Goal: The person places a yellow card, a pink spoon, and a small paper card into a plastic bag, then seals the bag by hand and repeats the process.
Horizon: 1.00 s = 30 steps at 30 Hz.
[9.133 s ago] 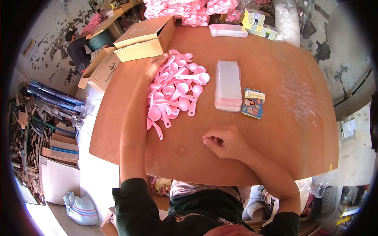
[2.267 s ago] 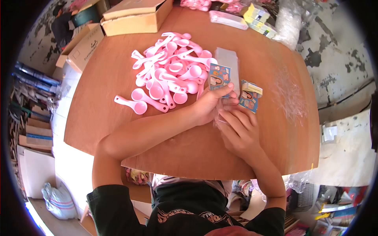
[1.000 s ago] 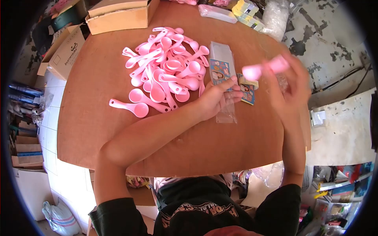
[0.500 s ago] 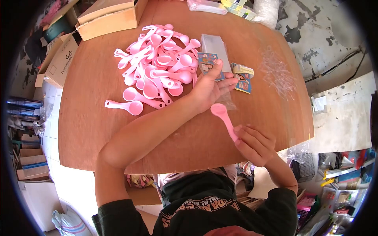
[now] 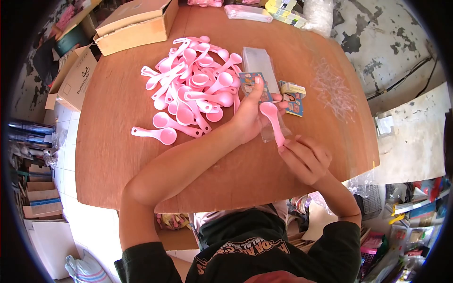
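My right hand (image 5: 309,158) pinches the handle end of a pink scoop spoon (image 5: 273,120), its bowl pointing up and away. The bowl is close beside the fingers of my left hand (image 5: 255,111). That hand is closed, its thumb resting on a blue printed card (image 5: 250,81). Clear plastic film (image 5: 268,134) shows below the left palm; where it joins the card is hidden. Just beyond lies a stack of clear plastic bags (image 5: 258,61). To the right are more blue printed cards (image 5: 295,107) with a small pale yellow box (image 5: 293,88) on them.
A heap of pink spoons (image 5: 181,111) covers the table's left middle. Thin clear plastic strips (image 5: 332,89) lie scattered at right. A cardboard box (image 5: 134,37) stands at back left; a plastic pack (image 5: 247,13) and a yellow-lidded container (image 5: 285,12) stand along the far edge.
My right hand has raised the spoon up the table, bringing its bowl beside my left fingers. My left hand's fingers look more curled. The whole view has shifted slightly.
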Each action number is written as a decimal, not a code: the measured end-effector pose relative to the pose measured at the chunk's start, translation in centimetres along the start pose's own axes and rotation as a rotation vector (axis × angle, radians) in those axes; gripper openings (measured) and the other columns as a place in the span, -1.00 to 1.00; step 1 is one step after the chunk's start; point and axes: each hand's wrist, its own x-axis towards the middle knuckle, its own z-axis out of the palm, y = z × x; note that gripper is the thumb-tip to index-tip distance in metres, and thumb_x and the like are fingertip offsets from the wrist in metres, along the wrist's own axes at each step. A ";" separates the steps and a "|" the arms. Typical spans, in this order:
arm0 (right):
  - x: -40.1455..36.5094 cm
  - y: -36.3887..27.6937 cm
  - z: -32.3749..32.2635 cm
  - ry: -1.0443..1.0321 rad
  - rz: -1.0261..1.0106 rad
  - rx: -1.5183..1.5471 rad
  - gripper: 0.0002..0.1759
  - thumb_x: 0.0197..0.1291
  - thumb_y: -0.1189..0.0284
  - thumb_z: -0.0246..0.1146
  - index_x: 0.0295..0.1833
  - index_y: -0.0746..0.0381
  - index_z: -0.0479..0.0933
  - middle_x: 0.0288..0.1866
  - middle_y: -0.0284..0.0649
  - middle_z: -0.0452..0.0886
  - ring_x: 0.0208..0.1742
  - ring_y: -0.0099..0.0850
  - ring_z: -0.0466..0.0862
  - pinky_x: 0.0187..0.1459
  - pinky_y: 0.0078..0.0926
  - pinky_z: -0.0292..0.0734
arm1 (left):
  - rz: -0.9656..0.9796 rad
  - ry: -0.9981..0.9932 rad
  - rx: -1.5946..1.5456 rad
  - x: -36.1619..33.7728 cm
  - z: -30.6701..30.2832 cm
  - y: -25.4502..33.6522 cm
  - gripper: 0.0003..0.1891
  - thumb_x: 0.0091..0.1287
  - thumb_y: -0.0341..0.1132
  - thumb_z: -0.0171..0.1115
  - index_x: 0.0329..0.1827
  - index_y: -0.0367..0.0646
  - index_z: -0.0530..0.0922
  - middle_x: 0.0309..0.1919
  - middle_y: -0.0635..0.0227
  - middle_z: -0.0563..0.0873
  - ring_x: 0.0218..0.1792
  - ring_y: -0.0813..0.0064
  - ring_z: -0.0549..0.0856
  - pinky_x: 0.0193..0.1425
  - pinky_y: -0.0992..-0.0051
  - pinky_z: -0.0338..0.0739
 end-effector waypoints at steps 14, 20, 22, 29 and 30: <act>2.7 3.3 -1.7 -0.051 0.622 0.329 -0.74 0.10 0.72 0.34 -0.09 0.25 0.67 -0.19 -0.11 0.72 -0.20 -0.30 0.72 -0.19 -0.48 0.62 | -0.097 -0.331 0.131 0.2 -0.4 -0.4 -0.16 0.24 0.56 -0.18 0.20 -0.02 0.42 0.08 0.21 0.60 0.12 0.24 0.59 0.27 0.13 0.40; 7.4 8.8 -6.1 0.420 0.839 0.278 -0.70 0.13 0.68 0.38 0.02 0.34 0.65 -0.21 -0.21 0.75 -0.22 -0.56 0.71 -0.18 -0.68 0.57 | -0.160 -0.337 0.086 0.0 -0.5 -0.1 -0.03 0.28 0.52 -0.17 0.56 -0.01 0.02 0.10 0.24 0.57 0.15 0.22 0.57 0.32 0.09 0.32; 8.0 10.4 -4.7 0.436 0.822 0.244 -0.71 0.15 0.65 0.38 0.03 0.34 0.65 -0.21 -0.22 0.75 -0.21 -0.56 0.71 -0.18 -0.69 0.56 | -0.103 -0.280 0.089 -0.1 -0.4 -0.4 -0.15 0.38 0.39 -0.16 0.53 -0.04 0.06 0.20 0.17 0.51 0.18 0.15 0.55 0.36 0.07 0.32; 6.6 12.2 -2.5 0.158 0.894 0.482 -0.75 0.24 0.60 0.32 0.03 0.36 0.66 -0.19 -0.23 0.75 -0.21 -0.61 0.69 -0.17 -0.70 0.55 | 0.201 -0.289 0.288 -0.9 -0.6 -1.7 -0.23 0.42 0.09 0.11 0.53 -0.05 -0.02 0.17 0.25 0.42 0.08 0.31 0.55 0.22 0.21 0.45; 6.3 12.3 -2.5 0.083 0.884 0.493 -0.75 0.24 0.60 0.32 0.04 0.36 0.66 -0.19 -0.23 0.75 -0.21 -0.61 0.68 -0.17 -0.70 0.55 | 0.262 -0.294 0.365 -1.3 -0.4 -1.7 -0.26 0.43 0.01 0.12 0.52 -0.06 -0.01 0.15 0.27 0.39 0.07 0.36 0.52 0.18 0.27 0.46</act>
